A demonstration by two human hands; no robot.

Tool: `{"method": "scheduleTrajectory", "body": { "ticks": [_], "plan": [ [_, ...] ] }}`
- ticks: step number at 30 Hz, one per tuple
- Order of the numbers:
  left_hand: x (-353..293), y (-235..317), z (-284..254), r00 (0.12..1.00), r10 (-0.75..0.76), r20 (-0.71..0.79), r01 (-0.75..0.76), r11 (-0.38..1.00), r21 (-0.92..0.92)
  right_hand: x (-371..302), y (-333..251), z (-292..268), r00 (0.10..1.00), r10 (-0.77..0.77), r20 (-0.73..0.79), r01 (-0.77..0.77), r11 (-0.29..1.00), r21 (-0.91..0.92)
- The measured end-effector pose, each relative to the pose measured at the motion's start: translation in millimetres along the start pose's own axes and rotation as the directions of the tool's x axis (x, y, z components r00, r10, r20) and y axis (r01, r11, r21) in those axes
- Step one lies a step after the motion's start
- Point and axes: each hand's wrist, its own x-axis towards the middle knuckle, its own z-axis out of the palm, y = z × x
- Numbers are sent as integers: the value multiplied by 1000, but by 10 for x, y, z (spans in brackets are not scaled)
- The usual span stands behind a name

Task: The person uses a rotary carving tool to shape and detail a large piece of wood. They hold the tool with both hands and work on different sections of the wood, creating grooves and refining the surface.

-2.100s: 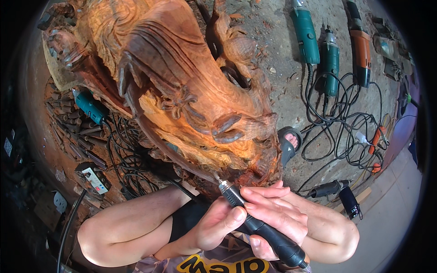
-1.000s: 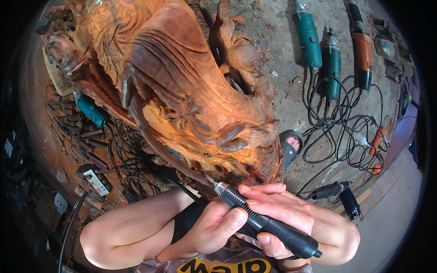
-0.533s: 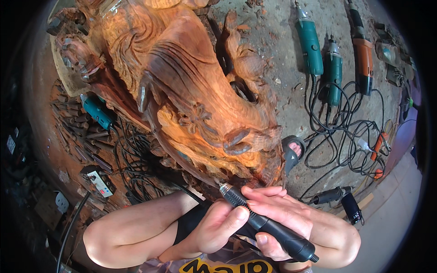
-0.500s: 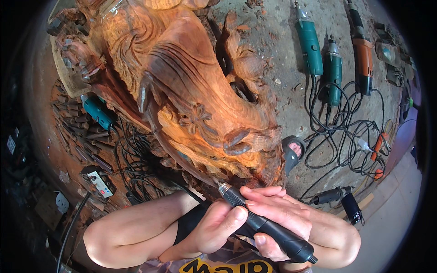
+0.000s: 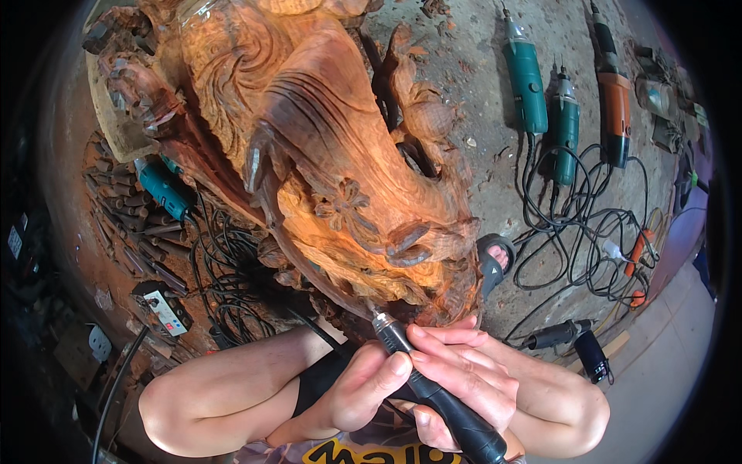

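Observation:
A large reddish-brown wood carving [image 5: 332, 147] fills the middle, with grooved folds, swirls and a small raised flower [image 5: 342, 203]. Both my hands grip a black handheld rotary tool [image 5: 457, 424] at the carving's near end. My left hand [image 5: 359, 390] is closed on its front part, thumb on top. From the right, my right hand [image 5: 475, 379] wraps over the body, fingers across it and thumb below. The metal nose of the tool points up and left at the carving's lower edge; its fine tip is too small to make out.
Two teal power tools [image 5: 525, 85] and an orange one [image 5: 616, 112] lie at the far right, above tangled black cords [image 5: 576, 224]. Left are another teal tool [image 5: 162, 188], a heap of bits [image 5: 131, 209] and a white power strip [image 5: 165, 312]. A sandalled foot [image 5: 493, 263] shows beside the carving.
The rotary tool's rear end has swung down and left, so it stands a little steeper. My right hand has shifted slightly left with it. The whole view has moved a little.

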Motion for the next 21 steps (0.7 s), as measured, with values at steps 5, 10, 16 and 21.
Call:
{"method": "scheduleTrajectory", "body": {
  "ticks": [5,10,16,21],
  "plan": [
    [-14,40,35,999,20,-28,-20,1000,9,3,16,40,999,-18,-33,18,1000,-20],
    [-1,41,30,999,36,-17,-35,999,15,1,27,68,998,-27,-58,25,999,-35],
    [7,54,5,998,63,-12,-63,998,29,13,38,86,997,-39,-59,36,997,-63],
    [4,83,8,997,71,-12,-70,996,50,24,44,84,997,-48,-55,43,995,-92]
  ]
}}
